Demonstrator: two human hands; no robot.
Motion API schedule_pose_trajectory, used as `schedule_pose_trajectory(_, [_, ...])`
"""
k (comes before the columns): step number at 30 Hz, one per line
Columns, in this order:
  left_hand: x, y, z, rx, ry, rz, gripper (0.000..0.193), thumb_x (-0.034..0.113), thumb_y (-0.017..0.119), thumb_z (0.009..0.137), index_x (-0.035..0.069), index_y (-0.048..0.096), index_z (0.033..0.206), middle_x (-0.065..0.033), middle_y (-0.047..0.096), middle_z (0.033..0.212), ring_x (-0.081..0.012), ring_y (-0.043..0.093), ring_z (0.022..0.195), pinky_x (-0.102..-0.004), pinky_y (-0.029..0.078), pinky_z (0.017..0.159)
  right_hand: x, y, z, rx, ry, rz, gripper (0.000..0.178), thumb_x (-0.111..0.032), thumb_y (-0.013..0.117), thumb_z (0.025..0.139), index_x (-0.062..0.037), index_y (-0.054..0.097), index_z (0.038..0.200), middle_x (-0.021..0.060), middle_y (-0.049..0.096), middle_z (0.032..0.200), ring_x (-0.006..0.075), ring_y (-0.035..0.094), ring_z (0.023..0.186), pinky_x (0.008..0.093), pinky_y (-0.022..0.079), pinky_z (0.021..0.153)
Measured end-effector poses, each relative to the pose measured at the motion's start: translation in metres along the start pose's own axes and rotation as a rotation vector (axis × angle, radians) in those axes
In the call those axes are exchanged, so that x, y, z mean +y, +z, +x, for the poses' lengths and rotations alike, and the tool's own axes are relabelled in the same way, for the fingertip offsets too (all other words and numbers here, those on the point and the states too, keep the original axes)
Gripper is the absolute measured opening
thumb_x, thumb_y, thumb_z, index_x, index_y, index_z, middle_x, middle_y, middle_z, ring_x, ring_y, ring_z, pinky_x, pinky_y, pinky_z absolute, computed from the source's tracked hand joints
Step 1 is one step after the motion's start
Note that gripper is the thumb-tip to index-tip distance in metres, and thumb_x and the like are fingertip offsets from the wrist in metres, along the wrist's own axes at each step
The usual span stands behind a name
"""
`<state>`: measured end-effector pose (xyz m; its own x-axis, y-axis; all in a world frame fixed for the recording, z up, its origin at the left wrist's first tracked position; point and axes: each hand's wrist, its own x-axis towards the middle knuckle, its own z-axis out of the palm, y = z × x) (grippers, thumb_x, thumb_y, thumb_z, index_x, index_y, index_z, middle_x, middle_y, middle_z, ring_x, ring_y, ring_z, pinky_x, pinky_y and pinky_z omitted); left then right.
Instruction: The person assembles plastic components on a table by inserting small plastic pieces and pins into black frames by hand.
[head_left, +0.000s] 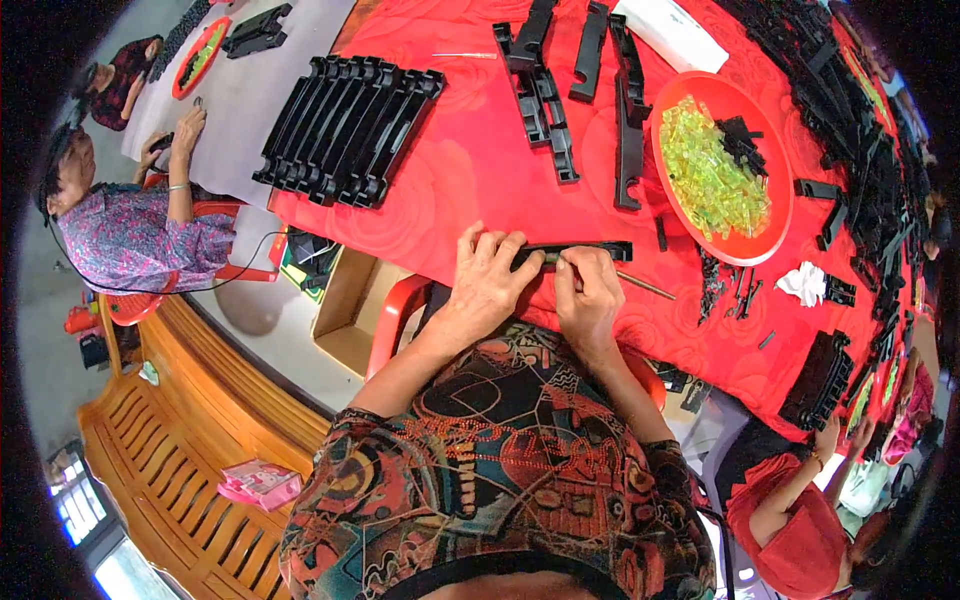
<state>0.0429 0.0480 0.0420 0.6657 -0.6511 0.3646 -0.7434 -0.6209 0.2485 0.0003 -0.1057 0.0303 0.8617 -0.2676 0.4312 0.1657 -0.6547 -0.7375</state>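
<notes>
At the table's near edge, my left hand (487,278) is closed on the left end of a long black plastic part (612,248). Its fingers curl over that end and hide it. Pinched fingers of my right hand (588,295) press close to the middle of the same part. A thin brown rod (648,286) sticks out of my right hand toward the right. Something small and yellowish shows between my two hands, too small to make out. Right of the part, a red-orange bowl (784,205) holds yellow-green translucent pieces (710,175) and some small black ones.
A row of black plastic parts (350,130) lies at left on the red cloth (470,130). More black parts (545,110) lie beyond my hands. Screws (745,293) and crumpled white tissue (803,284) sit at right. Co-workers sit left and lower right. A wooden bench (170,460) stands lower left.
</notes>
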Motion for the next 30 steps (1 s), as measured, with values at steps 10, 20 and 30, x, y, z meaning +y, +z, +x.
schedule_pose_trajectory(10, [0.002,-0.001,0.002,-0.003,-0.013,-0.019,0.03,0.01,0.059,0.071,0.01,0.064,0.1,-0.0086,0.054,0.106,-0.0256,0.051,0.098,-0.0482,0.035,0.095,-0.004,0.0,0.003,0.001,0.196,0.087,0.011,-0.001,0.064,0.074,-0.0024,0.059,0.083,0.0102,0.06,0.078,0.0241,0.058,0.063,0.0347,0.046,0.057])
schedule_pose_trajectory(20, [-0.002,0.008,-0.002,0.057,0.017,-0.048,0.032,0.011,0.062,0.068,0.006,0.064,0.099,-0.0114,0.054,0.105,-0.0265,0.051,0.095,-0.0486,0.035,0.093,-0.004,-0.007,0.002,-0.08,0.317,0.119,0.009,-0.003,0.064,0.075,-0.0032,0.061,0.083,0.0091,0.059,0.077,0.0199,0.054,0.057,0.0316,0.044,0.053])
schedule_pose_trajectory(30, [0.0,0.006,0.001,0.062,0.01,-0.025,0.03,0.009,0.064,0.068,0.009,0.064,0.098,-0.0069,0.055,0.104,-0.0248,0.051,0.093,-0.0456,0.038,0.089,0.004,-0.013,-0.002,-0.107,-0.048,-0.099,0.009,-0.004,0.062,0.077,-0.0031,0.06,0.085,0.0114,0.059,0.086,0.0281,0.06,0.074,0.0366,0.049,0.063])
